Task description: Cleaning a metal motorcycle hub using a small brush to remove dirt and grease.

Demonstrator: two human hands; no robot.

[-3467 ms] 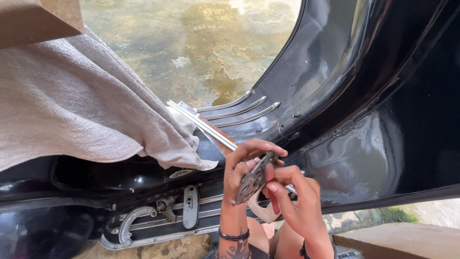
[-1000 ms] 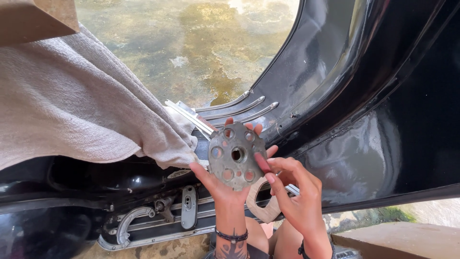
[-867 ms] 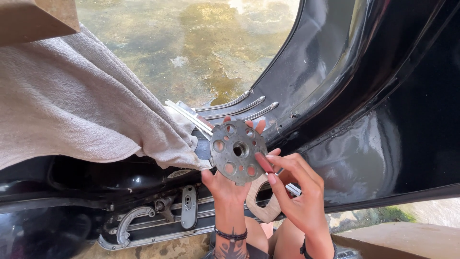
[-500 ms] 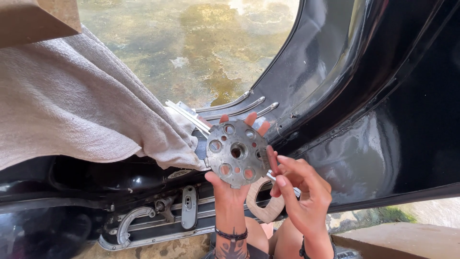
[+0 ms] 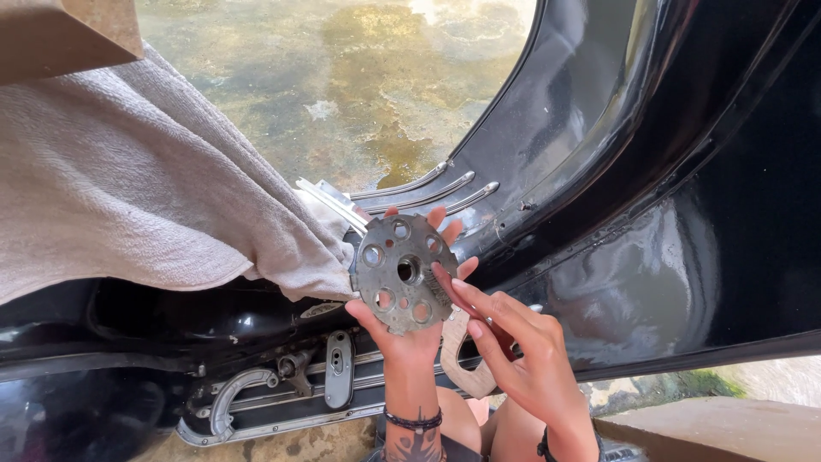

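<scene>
The left hand [image 5: 409, 329] holds a round grey metal disc [image 5: 402, 273], pierced with a ring of holes around a centre bore, upright with its flat face toward the camera; the thumb hooks the disc's lower left edge and the fingers spread behind it, tips showing past the upper right rim. The right hand [image 5: 522, 359] is mostly open, its forefinger laid on the disc's right face near the centre bore, the other fingers loose and gripping nothing. The disc sits in the middle of the scene, in front of the glossy black scooter body panel [image 5: 650, 162] and just right of the beige cloth [image 5: 137, 188] draped over the bodywork on the left. Below it lie chrome floor strips [image 5: 256, 402], and a pale wooden cut-out piece [image 5: 462, 359] shows between the two wrists. To inspect the disc well, I judge it best to keep the grip on the rim so the face stays clear, turn it slowly in the daylight, and run the fingertip along the edges of each hole, keeping the metal off the painted panel behind.
</scene>
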